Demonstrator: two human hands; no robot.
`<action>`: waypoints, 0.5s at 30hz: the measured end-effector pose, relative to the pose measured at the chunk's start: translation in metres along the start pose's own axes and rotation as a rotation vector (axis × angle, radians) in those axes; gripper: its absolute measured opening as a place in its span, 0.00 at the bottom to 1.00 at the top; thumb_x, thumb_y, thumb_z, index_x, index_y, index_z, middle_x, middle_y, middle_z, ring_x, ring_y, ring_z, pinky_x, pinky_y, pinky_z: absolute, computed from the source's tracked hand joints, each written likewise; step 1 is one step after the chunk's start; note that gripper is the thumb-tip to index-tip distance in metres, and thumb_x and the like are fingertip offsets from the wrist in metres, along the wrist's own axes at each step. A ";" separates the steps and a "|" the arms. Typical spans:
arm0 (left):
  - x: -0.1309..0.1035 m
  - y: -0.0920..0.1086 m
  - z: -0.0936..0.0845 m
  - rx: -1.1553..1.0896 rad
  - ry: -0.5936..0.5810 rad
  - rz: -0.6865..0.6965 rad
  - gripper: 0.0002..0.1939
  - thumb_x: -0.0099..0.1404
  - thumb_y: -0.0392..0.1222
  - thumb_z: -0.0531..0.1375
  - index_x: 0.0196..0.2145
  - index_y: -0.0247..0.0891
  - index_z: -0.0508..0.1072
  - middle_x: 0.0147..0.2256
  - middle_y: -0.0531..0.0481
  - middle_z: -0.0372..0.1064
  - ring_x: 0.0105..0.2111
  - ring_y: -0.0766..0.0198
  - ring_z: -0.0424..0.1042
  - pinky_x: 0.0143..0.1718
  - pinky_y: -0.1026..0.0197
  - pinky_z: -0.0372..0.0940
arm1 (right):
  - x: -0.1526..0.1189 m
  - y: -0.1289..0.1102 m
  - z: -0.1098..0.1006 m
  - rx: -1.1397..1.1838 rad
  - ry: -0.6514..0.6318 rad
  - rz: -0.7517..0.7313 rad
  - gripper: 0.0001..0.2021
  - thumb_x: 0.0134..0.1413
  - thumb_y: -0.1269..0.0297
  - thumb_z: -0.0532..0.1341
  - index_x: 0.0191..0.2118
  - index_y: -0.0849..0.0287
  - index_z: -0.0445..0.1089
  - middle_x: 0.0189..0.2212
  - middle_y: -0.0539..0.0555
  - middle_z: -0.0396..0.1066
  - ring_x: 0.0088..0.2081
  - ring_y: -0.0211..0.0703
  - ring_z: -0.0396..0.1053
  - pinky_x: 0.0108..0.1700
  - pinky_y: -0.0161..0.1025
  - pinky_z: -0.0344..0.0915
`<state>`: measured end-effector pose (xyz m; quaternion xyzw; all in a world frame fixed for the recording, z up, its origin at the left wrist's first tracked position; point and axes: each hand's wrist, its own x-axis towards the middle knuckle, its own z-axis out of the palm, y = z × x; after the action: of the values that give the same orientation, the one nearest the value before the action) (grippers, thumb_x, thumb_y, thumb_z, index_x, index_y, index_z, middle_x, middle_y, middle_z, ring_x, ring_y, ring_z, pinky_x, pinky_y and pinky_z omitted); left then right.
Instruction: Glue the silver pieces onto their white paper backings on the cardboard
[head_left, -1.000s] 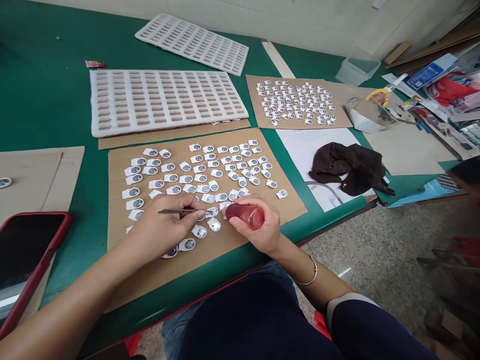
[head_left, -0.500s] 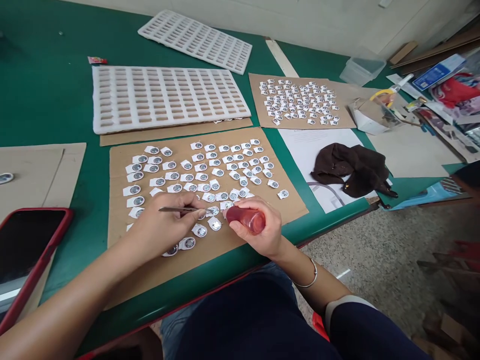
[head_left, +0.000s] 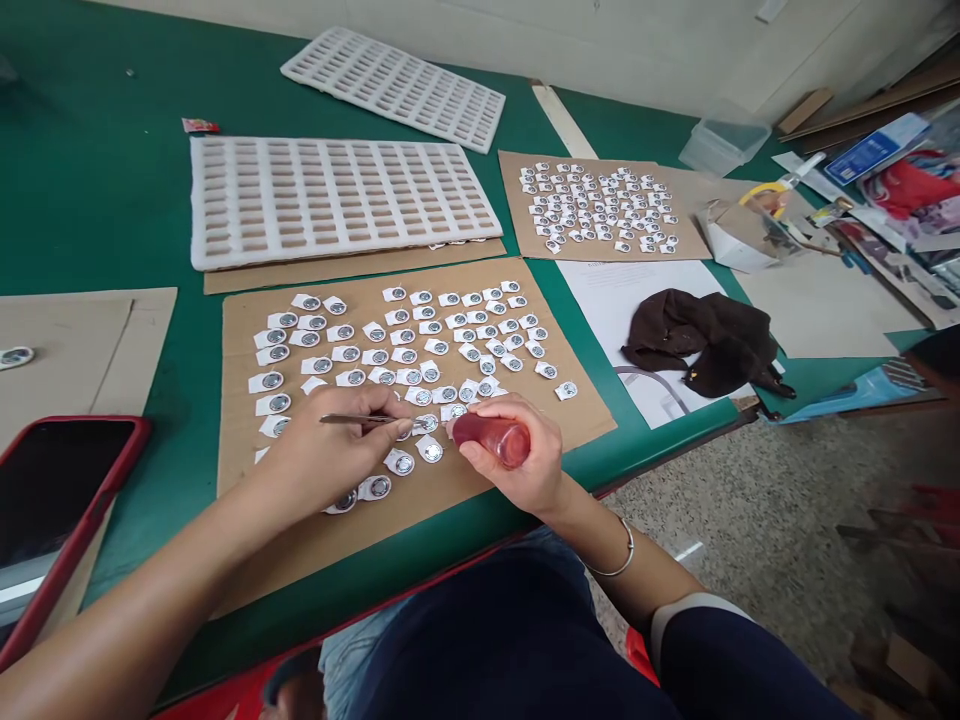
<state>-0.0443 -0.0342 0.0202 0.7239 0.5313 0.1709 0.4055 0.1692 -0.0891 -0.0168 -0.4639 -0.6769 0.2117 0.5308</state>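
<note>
My left hand [head_left: 337, 445] is closed on metal tweezers [head_left: 352, 419], whose tips point right over a small white tag with a round silver centre [head_left: 426, 423]. In my right hand [head_left: 525, 460] is a small red squeeze bottle [head_left: 495, 440], tilted with its base toward me and its tip near the same tag. Whether the bottle tip touches the tag is hard to see. Many similar white tags lie in loose rows on the brown cardboard sheet [head_left: 300, 560] under both hands. My left hand hides some of them.
Behind the sheet lie two white slotted trays [head_left: 330, 200]. A second cardboard [head_left: 540, 245] with more tags is at back right, near a dark brown cloth [head_left: 697, 340] on paper. A red-cased phone [head_left: 67, 500] lies at left; scissors [head_left: 780, 190] rest at right.
The view has shifted very slightly, so the table things sit a little lower. Both hands keep their hold and stay over the same tags.
</note>
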 end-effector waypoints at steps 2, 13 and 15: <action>0.000 0.000 0.000 0.009 0.006 0.001 0.10 0.60 0.49 0.59 0.28 0.41 0.75 0.24 0.53 0.70 0.24 0.64 0.65 0.25 0.63 0.59 | 0.000 0.000 0.000 -0.001 0.002 0.000 0.14 0.49 0.62 0.68 0.42 0.56 0.67 0.36 0.57 0.75 0.39 0.46 0.74 0.42 0.46 0.74; 0.000 0.000 0.001 -0.023 0.010 0.001 0.11 0.59 0.50 0.60 0.27 0.41 0.75 0.24 0.53 0.71 0.25 0.63 0.67 0.25 0.63 0.60 | 0.000 0.000 0.000 -0.008 -0.001 0.007 0.14 0.50 0.61 0.67 0.42 0.55 0.67 0.35 0.56 0.75 0.39 0.46 0.74 0.42 0.46 0.74; 0.000 -0.001 0.001 -0.017 0.011 0.003 0.11 0.59 0.50 0.60 0.27 0.41 0.74 0.23 0.53 0.70 0.24 0.64 0.66 0.24 0.63 0.60 | 0.000 -0.001 0.000 -0.008 -0.005 0.003 0.14 0.50 0.61 0.67 0.42 0.55 0.67 0.35 0.56 0.75 0.38 0.46 0.74 0.42 0.46 0.74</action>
<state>-0.0442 -0.0345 0.0188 0.7202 0.5311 0.1801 0.4085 0.1692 -0.0891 -0.0162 -0.4668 -0.6782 0.2109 0.5269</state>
